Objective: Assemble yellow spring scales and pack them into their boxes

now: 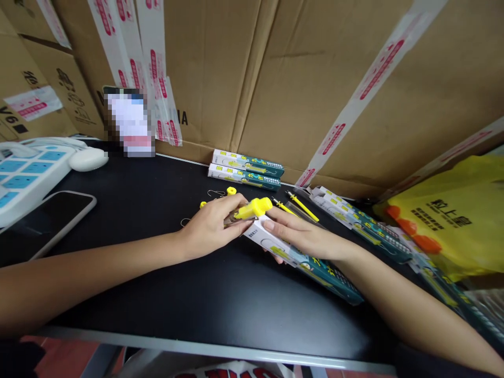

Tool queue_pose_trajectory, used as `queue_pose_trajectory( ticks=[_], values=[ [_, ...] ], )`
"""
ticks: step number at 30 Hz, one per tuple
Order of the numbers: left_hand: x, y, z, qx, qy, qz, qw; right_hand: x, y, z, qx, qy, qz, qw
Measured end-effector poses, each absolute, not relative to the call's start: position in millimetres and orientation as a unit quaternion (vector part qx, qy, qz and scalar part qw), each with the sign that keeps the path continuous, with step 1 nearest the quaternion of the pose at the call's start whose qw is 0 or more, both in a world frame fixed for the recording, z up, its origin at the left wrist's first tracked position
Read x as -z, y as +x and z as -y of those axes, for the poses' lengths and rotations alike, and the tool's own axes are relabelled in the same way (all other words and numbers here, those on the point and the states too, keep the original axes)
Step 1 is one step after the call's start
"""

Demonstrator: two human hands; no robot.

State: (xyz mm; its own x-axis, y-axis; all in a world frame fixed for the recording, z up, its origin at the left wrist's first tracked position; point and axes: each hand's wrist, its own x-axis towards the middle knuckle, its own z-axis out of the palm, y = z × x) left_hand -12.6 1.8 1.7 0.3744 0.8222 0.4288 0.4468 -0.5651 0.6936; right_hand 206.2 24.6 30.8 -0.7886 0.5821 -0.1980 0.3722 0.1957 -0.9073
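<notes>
Cardboard (45,73) reads "V6"; the left hand (214,223) grips a yellow-capped tube (254,208), the right hand (303,233) a "力计" box (293,258).

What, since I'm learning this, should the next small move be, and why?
Perhaps line up the yellow-tipped tube with the white end of the box: the left hand holds the tube close to that end, while the right hand holds the box.

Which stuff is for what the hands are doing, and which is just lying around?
Likely for the job:
- yellow-ended tube, in the left hand
- printed box, in the right hand
- yellow rods

Probably just lying around:
- flat phone
- power strip
- yellow bag
</notes>
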Motion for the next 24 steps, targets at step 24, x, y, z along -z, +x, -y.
queue_pose_trajectory(
  ticks=[24],
  values=[
    [-7.4, -18.7, -10.0, -0.244, 0.835, -0.400, 0.288, -40.2, 208.1, -23.0, -0.147, -0.338, 0.916, 0.159]
  ],
)
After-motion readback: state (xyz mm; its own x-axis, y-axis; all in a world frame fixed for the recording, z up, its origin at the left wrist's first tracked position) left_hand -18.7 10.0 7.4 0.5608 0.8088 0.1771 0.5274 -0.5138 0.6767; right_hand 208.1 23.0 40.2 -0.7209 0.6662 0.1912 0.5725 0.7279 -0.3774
